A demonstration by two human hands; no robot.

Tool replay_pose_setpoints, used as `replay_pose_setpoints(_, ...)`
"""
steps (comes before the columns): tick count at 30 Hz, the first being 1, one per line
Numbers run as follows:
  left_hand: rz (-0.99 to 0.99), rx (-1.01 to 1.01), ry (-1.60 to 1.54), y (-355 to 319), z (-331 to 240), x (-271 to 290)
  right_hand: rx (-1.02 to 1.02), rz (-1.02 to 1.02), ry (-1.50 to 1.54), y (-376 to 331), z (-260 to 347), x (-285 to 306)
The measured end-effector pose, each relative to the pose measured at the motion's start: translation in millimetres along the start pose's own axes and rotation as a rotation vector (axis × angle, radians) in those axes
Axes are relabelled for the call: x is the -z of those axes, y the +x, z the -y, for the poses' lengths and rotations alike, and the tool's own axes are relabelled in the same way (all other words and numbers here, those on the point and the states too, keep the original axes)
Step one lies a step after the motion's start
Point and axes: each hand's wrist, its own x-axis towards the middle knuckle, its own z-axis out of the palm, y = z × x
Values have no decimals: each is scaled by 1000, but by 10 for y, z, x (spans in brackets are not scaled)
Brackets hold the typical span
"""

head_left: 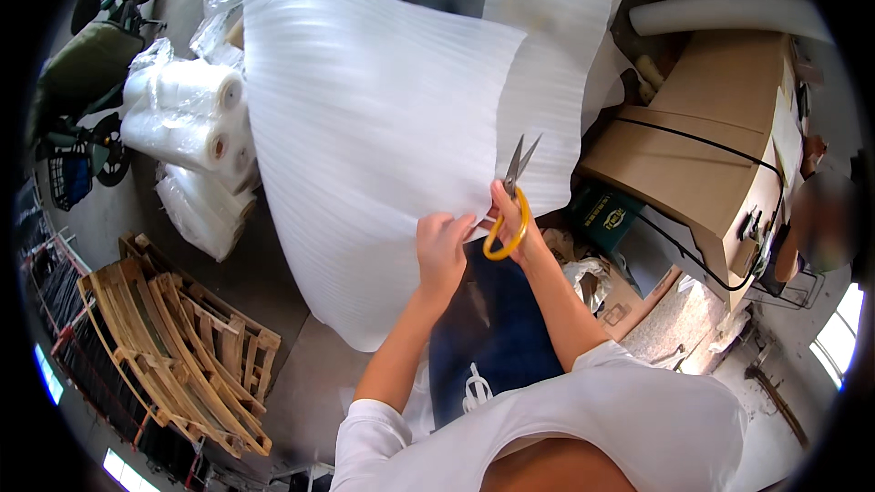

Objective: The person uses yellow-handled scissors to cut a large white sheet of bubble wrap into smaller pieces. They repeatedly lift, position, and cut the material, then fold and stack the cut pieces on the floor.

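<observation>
The left hand (441, 251) is clamped on the near edge of the large, white, ribbed foam sheet (374, 118), which spreads ahead of the person. Just beside it, the right hand (507, 211) is closed around yellow-handled metal scissors (511, 186); their blades stand apart, pointing away from the body.

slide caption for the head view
Left hand at the edge of a white foam sheet, right hand holding open yellow-handled scissors.

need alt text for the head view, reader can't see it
A person's right hand holds open yellow-handled scissors by a large white sheet, the left hand at its edge. Wrapped rolls and wooden pallets are at left, a cardboard box at right.
</observation>
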Motion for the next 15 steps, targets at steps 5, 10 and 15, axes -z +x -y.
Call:
replay_pose_setpoints(5,79,-7,71,-294,-77,290,88,113,196,59,342,-687)
replay_pose_setpoints(10,-94,521,320,-1429,-116,360,240,663,16,-227,1339,-1173)
replay_pose_setpoints(15,-156,972,469,-2122,253,327,649,261,-425,-414,2488,-1622)
